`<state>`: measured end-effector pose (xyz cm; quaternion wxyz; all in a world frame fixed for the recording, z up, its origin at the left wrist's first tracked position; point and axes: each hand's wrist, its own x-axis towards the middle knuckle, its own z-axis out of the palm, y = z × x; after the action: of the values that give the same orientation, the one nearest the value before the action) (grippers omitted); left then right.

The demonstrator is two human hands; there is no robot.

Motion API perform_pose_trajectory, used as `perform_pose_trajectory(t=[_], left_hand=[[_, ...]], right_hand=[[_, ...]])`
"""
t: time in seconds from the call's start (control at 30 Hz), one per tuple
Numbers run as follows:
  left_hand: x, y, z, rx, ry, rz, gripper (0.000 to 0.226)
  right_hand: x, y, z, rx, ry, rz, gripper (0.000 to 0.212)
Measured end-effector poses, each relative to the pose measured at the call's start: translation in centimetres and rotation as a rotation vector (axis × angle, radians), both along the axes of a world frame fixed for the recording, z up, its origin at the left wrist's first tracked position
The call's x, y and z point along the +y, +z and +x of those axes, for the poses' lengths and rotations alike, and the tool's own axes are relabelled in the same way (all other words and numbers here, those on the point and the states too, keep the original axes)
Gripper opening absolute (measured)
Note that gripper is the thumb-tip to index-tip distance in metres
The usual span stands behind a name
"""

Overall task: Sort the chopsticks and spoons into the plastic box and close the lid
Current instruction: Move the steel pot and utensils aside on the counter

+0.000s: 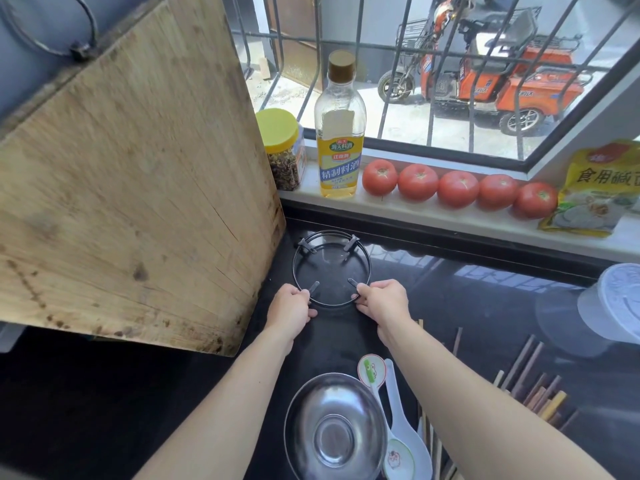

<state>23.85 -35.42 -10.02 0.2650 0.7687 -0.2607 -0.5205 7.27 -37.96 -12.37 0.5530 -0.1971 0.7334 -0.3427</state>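
Both hands grip the near rim of a black round metal pot stand (pixel 331 247) on the dark counter, my left hand (pixel 290 308) on its left side and my right hand (pixel 381 301) on its right. Nearer to me, white spoons (pixel 398 410) lie beside a steel bowl (pixel 334 431). Several wooden chopsticks (pixel 536 386) lie scattered to the right, partly hidden under my right forearm. A clear plastic box with its lid (pixel 616 306) stands at the far right edge.
A large wooden cutting board (pixel 131 174) leans at the left. On the window sill stand a yellow-lidded jar (pixel 284 150), a cooking wine bottle (pixel 340 133), several tomatoes (pixel 457 188) and a yellow packet (pixel 595 192).
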Motion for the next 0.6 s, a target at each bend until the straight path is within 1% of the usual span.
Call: perform_pose_trajectory(t=[0.03,0.1,0.17,0.23,0.27,0.3,0.37,0.4,0.43,0.5,0.53,0.57,0.6], left_hand=[[0.0,0.0,0.0,-0.001,0.001,0.002,0.016],[-0.1,0.0,0.0,0.010,0.018,0.006,0.017],[-0.5,0.1,0.3,0.017,0.044,0.025,0.025],[-1.4,0.5,0.8,-0.021,0.019,0.077,0.036],[-1.9,0.8,1.1,-0.093,-0.026,0.093,0.040],[-2.5,0.9,1.4,-0.210,-0.094,0.094,0.043],[-3.8,1.0,1.9,-0.507,-0.259,0.045,0.051],[-4.3,1.1,1.8,-0.629,-0.353,-0.017,0.054],[-4.9,1.0,1.7,-0.721,-0.458,-0.104,0.057],[-5.8,0.8,1.2,-0.830,-0.705,-0.254,0.063],[-6.1,0.4,1.0,-0.850,-0.808,-0.267,0.067],[-6.3,-0.3,1.0,-0.846,-0.871,-0.238,0.070],[-6.2,-0.9,0.9,-0.832,-0.894,-0.200,0.073]], right_hand=[[-0.1,0.0,0.0,-0.005,-0.001,0.005,0.010],[-0.1,0.0,-0.2,-0.005,0.024,0.025,0.018],[-0.1,0.4,-0.4,-0.012,0.051,0.042,0.021],[-0.4,1.1,-0.6,0.001,0.084,0.065,0.026],[-0.6,1.6,-0.7,0.062,0.123,0.077,0.029],[-1.0,2.0,-0.8,0.186,0.195,0.081,0.032],[-1.6,2.6,-1.0,0.524,0.403,0.041,0.035],[-1.8,2.6,-1.0,0.682,0.509,-0.039,0.036],[-2.0,2.6,-1.0,0.804,0.609,-0.169,0.038],[-2.5,2.3,-1.0,0.939,0.819,-0.435,0.046],[-2.8,2.0,-1.0,0.977,0.923,-0.499,0.048],[-3.1,1.3,-1.2,0.999,1.004,-0.504,0.047],[-3.2,0.9,-1.3,1.020,1.052,-0.463,0.043]])
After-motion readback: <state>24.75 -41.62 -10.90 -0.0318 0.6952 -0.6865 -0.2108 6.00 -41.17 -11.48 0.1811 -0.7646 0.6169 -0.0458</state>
